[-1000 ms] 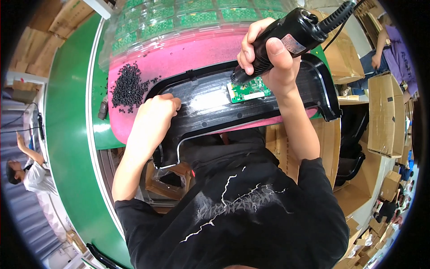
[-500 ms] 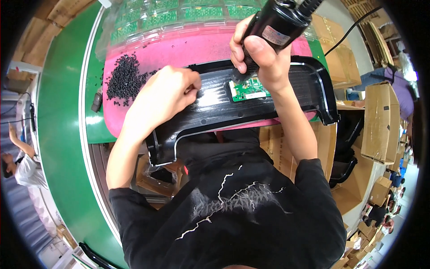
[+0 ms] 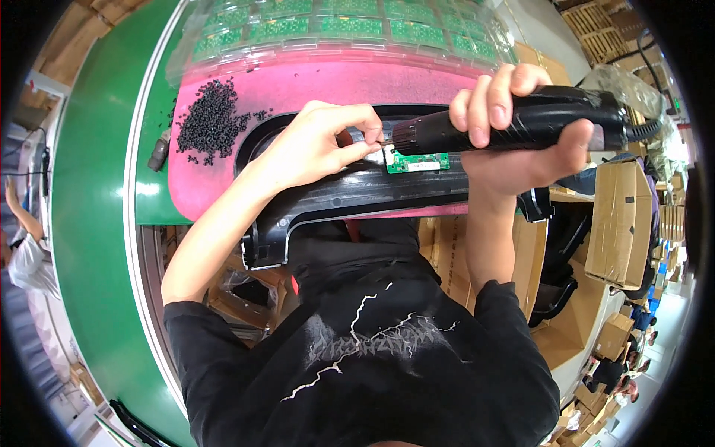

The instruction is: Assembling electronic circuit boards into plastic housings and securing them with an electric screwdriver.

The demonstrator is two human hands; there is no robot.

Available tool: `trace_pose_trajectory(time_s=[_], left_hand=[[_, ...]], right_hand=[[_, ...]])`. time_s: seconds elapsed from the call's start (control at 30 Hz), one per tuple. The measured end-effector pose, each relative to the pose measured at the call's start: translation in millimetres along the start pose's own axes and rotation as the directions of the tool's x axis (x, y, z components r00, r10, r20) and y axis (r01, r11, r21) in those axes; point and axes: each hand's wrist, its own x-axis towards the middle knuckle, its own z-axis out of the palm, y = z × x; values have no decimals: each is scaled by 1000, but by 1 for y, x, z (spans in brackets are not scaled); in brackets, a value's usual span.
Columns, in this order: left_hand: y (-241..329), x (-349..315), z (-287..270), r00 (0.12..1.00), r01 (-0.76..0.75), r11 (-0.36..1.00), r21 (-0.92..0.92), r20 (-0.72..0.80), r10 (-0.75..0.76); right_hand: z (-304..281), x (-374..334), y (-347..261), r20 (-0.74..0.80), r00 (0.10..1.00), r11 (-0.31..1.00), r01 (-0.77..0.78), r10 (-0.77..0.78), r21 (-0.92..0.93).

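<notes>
1. Closest to me is the person's black T-shirt (image 3: 365, 372), on the near side of the black panel (image 3: 350, 192); its hem blends into dark clothing below.
2. The right hand (image 3: 514, 160) grips a black power screwdriver (image 3: 558, 115), held nearly level above the panel's right part. Hand and tool block much of that end, and the cord's far run is lost to my eye.
3. The left hand (image 3: 324, 145) has its fingertips pinched together at the driver's tip, over the middle of the panel. I can't tell whether a small piece sits between them. This hand and forearm cover part of the panel's left end.
4. The green circuit board (image 3: 421, 164) lies in the panel's middle, beneath the driver, which hides its upper edge.
5. Under the panel is a pink mat (image 3: 342, 86); left of the panel, a heap of small black pieces (image 3: 212, 119) sits on it, too fine to make out singly.
6. Beyond the panel, clear trays (image 3: 328, 33) of green boards are cut off by the view's top edge.
7. Well right of the panel stands an open cardboard box (image 3: 618, 223).
8. Far left of the panel, a co-worker's pale sleeve (image 3: 33, 264) shows at the rim.
</notes>
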Motion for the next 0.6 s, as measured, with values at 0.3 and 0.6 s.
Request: trace_pose_trajectory(time_s=[0.3, 0.6], left_hand=[[-7, -2, -4, 999, -14, 999, -32, -46, 13], [-3, -1, 1, 999, -26, 995, 98, -44, 31]], right_hand=[[5, -2, 2, 14, 999, 999, 33, -33, 19], [18, -2, 11, -274, 961, 995, 8, -35, -98]])
